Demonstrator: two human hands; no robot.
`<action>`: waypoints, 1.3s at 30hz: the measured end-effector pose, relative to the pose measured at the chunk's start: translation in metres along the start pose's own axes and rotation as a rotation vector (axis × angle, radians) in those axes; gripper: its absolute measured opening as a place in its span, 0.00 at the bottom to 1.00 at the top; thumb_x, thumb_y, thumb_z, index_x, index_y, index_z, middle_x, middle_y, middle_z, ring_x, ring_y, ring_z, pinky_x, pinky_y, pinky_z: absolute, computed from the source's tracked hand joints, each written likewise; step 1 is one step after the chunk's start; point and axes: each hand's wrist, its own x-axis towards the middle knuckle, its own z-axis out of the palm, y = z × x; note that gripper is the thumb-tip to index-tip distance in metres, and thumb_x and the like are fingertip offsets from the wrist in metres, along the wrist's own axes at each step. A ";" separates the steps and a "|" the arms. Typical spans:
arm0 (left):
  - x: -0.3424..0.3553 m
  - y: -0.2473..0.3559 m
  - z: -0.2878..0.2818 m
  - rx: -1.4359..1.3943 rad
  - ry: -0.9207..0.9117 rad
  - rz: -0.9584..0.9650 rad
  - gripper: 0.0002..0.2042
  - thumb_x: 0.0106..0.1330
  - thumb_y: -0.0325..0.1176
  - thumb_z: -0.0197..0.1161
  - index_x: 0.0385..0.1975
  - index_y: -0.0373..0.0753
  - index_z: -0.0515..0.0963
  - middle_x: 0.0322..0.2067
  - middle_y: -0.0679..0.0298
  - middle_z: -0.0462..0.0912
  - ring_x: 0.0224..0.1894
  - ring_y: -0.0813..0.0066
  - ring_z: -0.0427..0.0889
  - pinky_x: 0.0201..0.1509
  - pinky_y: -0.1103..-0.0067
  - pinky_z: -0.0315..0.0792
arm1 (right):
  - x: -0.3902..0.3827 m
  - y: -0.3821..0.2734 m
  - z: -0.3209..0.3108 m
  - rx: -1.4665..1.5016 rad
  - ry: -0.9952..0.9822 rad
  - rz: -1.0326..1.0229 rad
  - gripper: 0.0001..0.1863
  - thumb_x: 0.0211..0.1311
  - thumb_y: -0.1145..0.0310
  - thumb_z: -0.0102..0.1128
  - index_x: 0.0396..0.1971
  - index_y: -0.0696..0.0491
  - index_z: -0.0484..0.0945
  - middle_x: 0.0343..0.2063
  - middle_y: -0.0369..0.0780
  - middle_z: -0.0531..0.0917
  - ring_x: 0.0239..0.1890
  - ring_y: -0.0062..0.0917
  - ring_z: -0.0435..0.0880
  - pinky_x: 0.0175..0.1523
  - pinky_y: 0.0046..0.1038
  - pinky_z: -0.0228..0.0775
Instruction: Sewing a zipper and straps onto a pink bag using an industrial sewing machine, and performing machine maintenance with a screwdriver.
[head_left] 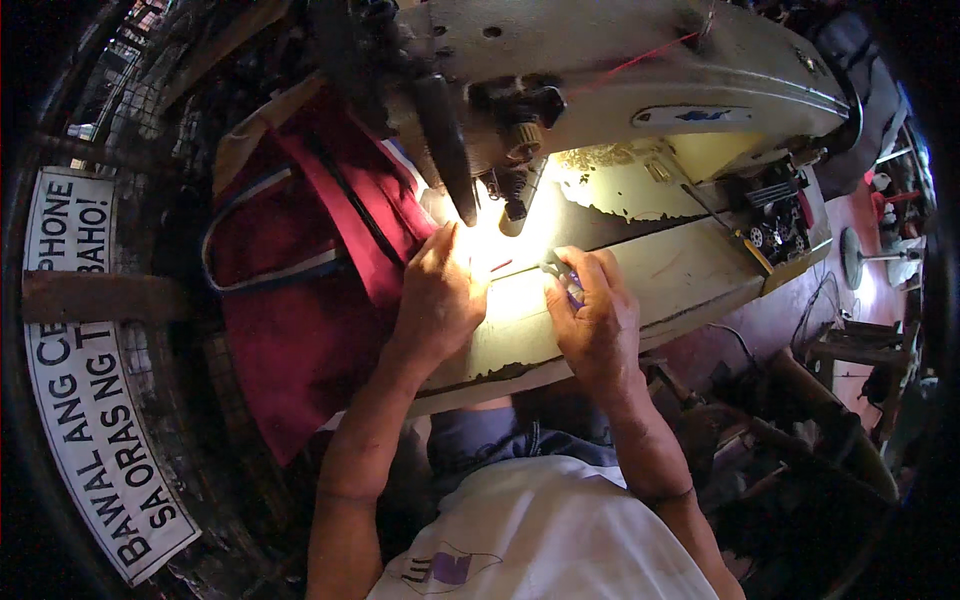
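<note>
Under the head of a sewing machine, my left hand is closed, its fingertips by the presser foot area, where bright lamp glare hides what they pinch. Beside that hand, to its left, lies maroon fabric with a dark zipper strip and a white-and-blue trimmed edge. My right hand is wrapped round small thread snips with a blue-purple handle, mostly covered by the fingers. A short red thread end shows between the hands on the worktop.
Along the machine's upper body runs a red thread. At the worktop's right end, a tray holds bobbins and metal parts, with a yellow-handled screwdriver by it. Far left is a white sign; a fan stands at right.
</note>
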 end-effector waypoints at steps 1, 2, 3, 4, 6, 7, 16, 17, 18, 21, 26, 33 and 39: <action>0.001 0.000 0.002 0.072 0.026 0.093 0.08 0.56 0.21 0.58 0.35 0.30 0.76 0.33 0.52 0.77 0.38 0.53 0.77 0.45 0.65 0.74 | 0.000 0.000 -0.001 -0.016 -0.012 -0.006 0.15 0.56 0.72 0.63 0.45 0.53 0.76 0.36 0.43 0.77 0.32 0.40 0.82 0.35 0.39 0.75; 0.002 0.000 0.003 0.070 0.033 0.120 0.08 0.56 0.21 0.58 0.35 0.30 0.76 0.33 0.52 0.77 0.38 0.53 0.77 0.45 0.65 0.74 | 0.000 0.000 -0.001 -0.023 -0.001 -0.001 0.15 0.56 0.72 0.63 0.45 0.53 0.76 0.36 0.43 0.77 0.32 0.40 0.82 0.35 0.39 0.75; 0.003 0.000 0.004 0.078 -0.002 0.138 0.06 0.55 0.22 0.59 0.33 0.31 0.76 0.32 0.52 0.76 0.38 0.53 0.77 0.45 0.66 0.74 | 0.001 0.000 -0.001 -0.046 -0.026 -0.014 0.15 0.56 0.72 0.64 0.44 0.53 0.76 0.36 0.43 0.77 0.31 0.40 0.82 0.34 0.39 0.75; 0.002 -0.001 0.004 0.092 -0.024 0.147 0.05 0.55 0.23 0.61 0.31 0.31 0.75 0.31 0.53 0.76 0.37 0.54 0.77 0.45 0.66 0.74 | 0.002 -0.001 0.000 -0.048 -0.064 -0.020 0.15 0.55 0.72 0.64 0.44 0.53 0.76 0.35 0.43 0.77 0.31 0.40 0.82 0.34 0.38 0.75; 0.003 -0.004 0.005 0.122 -0.038 0.201 0.06 0.54 0.24 0.63 0.30 0.32 0.75 0.30 0.53 0.76 0.37 0.54 0.77 0.45 0.66 0.74 | 0.004 -0.002 0.003 -0.060 -0.071 -0.028 0.15 0.55 0.71 0.64 0.43 0.53 0.77 0.35 0.43 0.77 0.31 0.40 0.82 0.34 0.38 0.75; 0.002 -0.006 0.006 0.150 -0.059 0.209 0.06 0.54 0.24 0.62 0.31 0.32 0.75 0.31 0.53 0.77 0.37 0.55 0.77 0.45 0.66 0.74 | 0.005 -0.003 0.004 -0.041 -0.099 -0.033 0.14 0.54 0.71 0.65 0.42 0.54 0.77 0.35 0.44 0.77 0.31 0.40 0.82 0.34 0.38 0.75; -0.012 -0.019 0.013 0.347 0.001 0.369 0.12 0.55 0.24 0.62 0.40 0.32 0.73 0.37 0.49 0.77 0.43 0.50 0.77 0.52 0.63 0.73 | 0.011 -0.008 0.014 0.070 -0.096 -0.039 0.12 0.54 0.72 0.65 0.40 0.53 0.80 0.32 0.44 0.77 0.34 0.41 0.80 0.37 0.36 0.73; -0.013 -0.019 0.013 0.361 -0.037 0.351 0.13 0.56 0.24 0.62 0.41 0.32 0.73 0.39 0.49 0.76 0.44 0.50 0.77 0.54 0.62 0.72 | 0.011 -0.007 0.016 0.059 -0.095 -0.027 0.12 0.54 0.72 0.65 0.40 0.53 0.80 0.32 0.44 0.77 0.34 0.41 0.80 0.37 0.36 0.73; -0.013 -0.019 0.012 0.361 -0.036 0.351 0.13 0.56 0.24 0.62 0.41 0.32 0.73 0.39 0.49 0.76 0.44 0.50 0.77 0.54 0.62 0.72 | 0.011 -0.007 0.018 0.036 -0.073 -0.061 0.12 0.54 0.72 0.64 0.39 0.53 0.79 0.35 0.44 0.78 0.33 0.42 0.81 0.36 0.38 0.74; -0.014 -0.018 0.009 0.330 -0.031 0.362 0.12 0.57 0.24 0.61 0.41 0.32 0.74 0.41 0.49 0.77 0.45 0.51 0.77 0.54 0.62 0.72 | 0.014 -0.007 0.023 0.004 -0.038 -0.106 0.11 0.53 0.72 0.63 0.39 0.53 0.78 0.37 0.45 0.78 0.31 0.44 0.82 0.34 0.39 0.76; -0.014 -0.013 0.010 0.394 -0.072 0.264 0.14 0.58 0.22 0.58 0.45 0.31 0.73 0.41 0.47 0.78 0.44 0.48 0.78 0.54 0.62 0.72 | 0.010 -0.009 0.015 0.007 -0.073 -0.081 0.11 0.55 0.73 0.64 0.40 0.54 0.79 0.34 0.45 0.79 0.36 0.42 0.80 0.40 0.36 0.74; -0.007 -0.011 0.008 -0.392 0.211 -0.322 0.09 0.71 0.26 0.50 0.48 0.33 0.70 0.34 0.53 0.77 0.37 0.60 0.77 0.45 0.70 0.73 | -0.005 0.025 -0.037 -0.151 0.059 -0.025 0.13 0.57 0.71 0.64 0.43 0.55 0.78 0.35 0.44 0.80 0.36 0.40 0.82 0.40 0.36 0.76; -0.008 -0.005 -0.033 -1.182 0.452 -0.317 0.03 0.72 0.30 0.54 0.39 0.39 0.71 0.23 0.71 0.65 0.24 0.81 0.64 0.30 0.81 0.63 | -0.001 0.049 -0.038 -0.316 0.251 -0.088 0.14 0.59 0.70 0.64 0.45 0.53 0.78 0.37 0.41 0.80 0.35 0.36 0.84 0.36 0.35 0.77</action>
